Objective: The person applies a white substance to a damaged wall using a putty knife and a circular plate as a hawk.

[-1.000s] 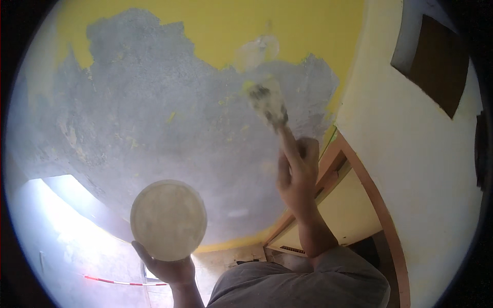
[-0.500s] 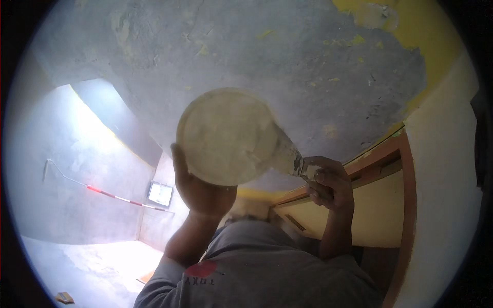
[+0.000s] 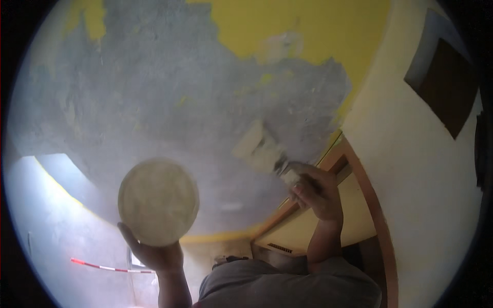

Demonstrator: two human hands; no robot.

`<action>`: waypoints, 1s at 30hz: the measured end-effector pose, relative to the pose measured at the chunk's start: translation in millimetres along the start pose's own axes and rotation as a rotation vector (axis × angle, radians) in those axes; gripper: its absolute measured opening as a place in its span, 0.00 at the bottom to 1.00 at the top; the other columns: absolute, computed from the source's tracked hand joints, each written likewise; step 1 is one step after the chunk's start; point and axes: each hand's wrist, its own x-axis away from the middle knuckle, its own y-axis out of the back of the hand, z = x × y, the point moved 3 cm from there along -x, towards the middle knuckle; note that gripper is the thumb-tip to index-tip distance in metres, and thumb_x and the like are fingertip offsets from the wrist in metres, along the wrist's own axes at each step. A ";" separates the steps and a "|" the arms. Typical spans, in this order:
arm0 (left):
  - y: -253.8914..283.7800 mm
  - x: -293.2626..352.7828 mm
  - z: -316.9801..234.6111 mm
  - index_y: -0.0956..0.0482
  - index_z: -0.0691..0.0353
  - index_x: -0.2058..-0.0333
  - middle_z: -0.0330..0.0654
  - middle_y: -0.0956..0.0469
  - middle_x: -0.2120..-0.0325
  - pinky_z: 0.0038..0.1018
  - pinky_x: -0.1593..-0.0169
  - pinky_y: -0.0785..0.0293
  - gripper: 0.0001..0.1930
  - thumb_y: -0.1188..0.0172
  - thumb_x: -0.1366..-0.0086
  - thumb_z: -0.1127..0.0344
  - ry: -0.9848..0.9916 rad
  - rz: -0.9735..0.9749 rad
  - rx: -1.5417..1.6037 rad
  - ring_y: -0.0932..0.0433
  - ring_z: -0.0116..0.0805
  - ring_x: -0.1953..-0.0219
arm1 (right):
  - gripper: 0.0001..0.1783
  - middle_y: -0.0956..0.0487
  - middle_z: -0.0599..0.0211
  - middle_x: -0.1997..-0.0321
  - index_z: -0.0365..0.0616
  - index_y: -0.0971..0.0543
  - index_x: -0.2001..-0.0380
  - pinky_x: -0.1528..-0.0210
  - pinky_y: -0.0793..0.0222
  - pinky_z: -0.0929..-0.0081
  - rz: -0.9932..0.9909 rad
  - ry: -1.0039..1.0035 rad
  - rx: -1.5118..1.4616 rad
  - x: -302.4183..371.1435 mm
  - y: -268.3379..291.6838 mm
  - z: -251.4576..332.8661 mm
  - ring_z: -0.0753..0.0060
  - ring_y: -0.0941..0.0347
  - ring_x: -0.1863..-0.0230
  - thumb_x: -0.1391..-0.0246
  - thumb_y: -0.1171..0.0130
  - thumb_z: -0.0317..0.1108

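My left hand [image 3: 159, 256] supports a round, pale cream disc [image 3: 158, 203] from its lower edge, fingers partly hidden behind it; it looks like a bucket lid or a shallow plate. In my right hand [image 3: 318, 192] is a putty knife [image 3: 283, 167], its handle wrapped by my fingers. Pale paste coats its wide blade [image 3: 257, 149], which is a little blurred. Beyond the blade spreads a patchy grey wall surface [image 3: 169, 102]; whether the blade touches it I cannot tell. The knife and the disc are apart.
Yellow paint [image 3: 308, 20] borders the grey area at the top. At right stands a brown door frame [image 3: 372, 205] beside a white wall [image 3: 395, 154] with a dark panel [image 3: 447, 87]. A red-and-white pole [image 3: 110, 268] is at lower left.
The knife has come off the disc and moved up and left against the grey surface. My left hand and the disc have shifted down and left. The whole view has tilted upward.
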 end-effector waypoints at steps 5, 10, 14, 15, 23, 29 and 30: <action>14.0 -2.8 -0.7 0.43 0.63 0.28 0.54 0.41 0.28 0.50 0.24 0.44 0.33 0.63 0.18 0.43 -0.232 -0.195 -0.421 0.41 0.48 0.26 | 0.27 0.21 0.60 0.61 0.35 0.26 0.33 0.67 0.31 0.77 -0.460 0.617 0.713 -20.7 -14.9 66.1 0.78 0.28 0.65 0.35 0.41 0.24; 19.8 1.5 0.8 0.46 0.63 0.26 0.55 0.44 0.27 0.51 0.24 0.44 0.34 0.61 0.18 0.44 -0.242 -0.148 -0.486 0.43 0.49 0.25 | 0.36 0.33 0.64 0.61 0.51 0.27 0.29 0.63 0.31 0.71 -0.750 0.696 1.190 -69.3 -39.1 70.7 0.70 0.32 0.63 0.42 0.40 0.18; 31.8 0.3 -4.5 0.47 0.63 0.26 0.55 0.44 0.27 0.52 0.25 0.41 0.35 0.61 0.18 0.43 -0.206 0.043 -0.329 0.44 0.49 0.25 | 0.41 0.35 0.60 0.58 0.59 0.26 0.30 0.62 0.27 0.69 -0.841 0.571 1.429 -91.1 -56.9 60.7 0.63 0.30 0.63 0.46 0.42 0.15; 29.3 1.3 -4.2 0.47 0.63 0.26 0.55 0.44 0.27 0.52 0.25 0.40 0.35 0.60 0.19 0.43 -0.135 0.048 -0.159 0.44 0.49 0.25 | 0.41 0.35 0.60 0.58 0.59 0.26 0.30 0.62 0.27 0.69 -0.851 0.570 1.428 -89.4 -60.8 63.9 0.63 0.30 0.63 0.46 0.42 0.15; 27.2 -0.5 0.9 0.46 0.62 0.26 0.54 0.45 0.27 0.51 0.25 0.39 0.35 0.60 0.19 0.43 -0.098 -0.087 -0.040 0.42 0.48 0.26 | 0.40 0.33 0.61 0.59 0.56 0.26 0.31 0.62 0.22 0.65 -0.637 0.239 1.395 -63.2 -74.6 50.8 0.62 0.25 0.66 0.48 0.39 0.16; 3.3 8.4 6.3 0.44 0.63 0.27 0.54 0.42 0.28 0.50 0.27 0.36 0.35 0.64 0.18 0.41 -0.087 -0.053 -0.036 0.42 0.49 0.26 | 0.32 0.30 0.63 0.64 0.42 0.24 0.35 0.65 0.30 0.68 -0.415 0.449 0.715 -16.4 -42.5 45.9 0.70 0.30 0.67 0.44 0.36 0.20; -0.1 9.7 8.6 0.43 0.63 0.28 0.53 0.40 0.29 0.49 0.28 0.35 0.33 0.65 0.18 0.43 -0.069 -0.029 -0.060 0.39 0.48 0.28 | 0.32 0.30 0.63 0.64 0.42 0.24 0.35 0.65 0.30 0.68 -0.400 0.459 0.702 -10.4 -41.2 39.0 0.70 0.30 0.67 0.44 0.36 0.20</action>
